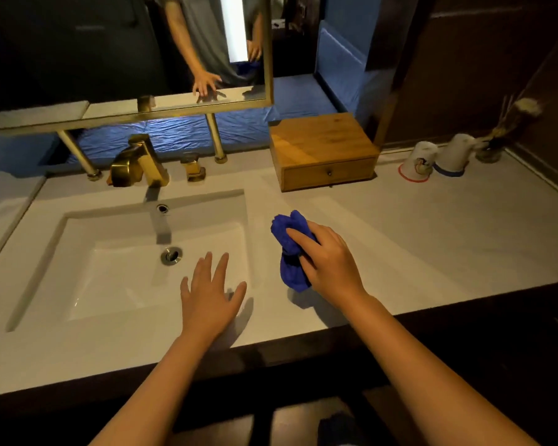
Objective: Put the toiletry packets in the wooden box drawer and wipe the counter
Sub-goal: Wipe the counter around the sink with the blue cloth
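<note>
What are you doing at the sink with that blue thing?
A person is cleaning a bathroom counter. The right hand grips a bunched blue cloth pressed on the counter just right of the sink. The left hand is open, fingers spread, over the sink's front edge. The wooden box sits at the back with its drawer shut, and no packets are lying out. Two cups stand upside down near the wall.

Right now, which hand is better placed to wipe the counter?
Right. The right hand already grips the bunched blue cloth on the counter between sink and wooden box. The left hand is open and empty at the sink's edge.
</note>
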Motion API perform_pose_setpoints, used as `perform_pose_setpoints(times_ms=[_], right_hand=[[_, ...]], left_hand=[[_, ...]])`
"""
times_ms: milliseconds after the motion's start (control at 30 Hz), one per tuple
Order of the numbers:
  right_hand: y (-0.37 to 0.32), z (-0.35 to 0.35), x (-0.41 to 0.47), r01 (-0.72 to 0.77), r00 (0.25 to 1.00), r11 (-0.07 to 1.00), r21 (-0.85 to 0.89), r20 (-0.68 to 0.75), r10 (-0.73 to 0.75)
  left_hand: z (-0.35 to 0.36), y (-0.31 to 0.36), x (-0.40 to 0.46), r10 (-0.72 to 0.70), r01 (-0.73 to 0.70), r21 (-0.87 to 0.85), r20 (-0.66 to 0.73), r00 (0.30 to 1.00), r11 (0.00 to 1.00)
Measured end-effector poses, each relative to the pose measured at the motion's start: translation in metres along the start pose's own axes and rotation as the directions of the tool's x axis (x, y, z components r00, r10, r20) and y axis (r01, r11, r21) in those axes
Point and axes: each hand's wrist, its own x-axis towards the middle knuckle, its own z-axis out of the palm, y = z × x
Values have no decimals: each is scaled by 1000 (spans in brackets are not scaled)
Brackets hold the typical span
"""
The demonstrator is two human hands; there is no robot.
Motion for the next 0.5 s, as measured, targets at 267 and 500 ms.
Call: perform_pose_setpoints(times_ms=[267,500], right_hand=[[88,-74,-31,-26,1000,1000,12,5,26],[198,-157,-70,-63,996,998,-3,62,63]], left_hand=[[33,115,-5,31,-30,32,-50,998,999],[101,206,-18,-47,43,115,30,998,992]])
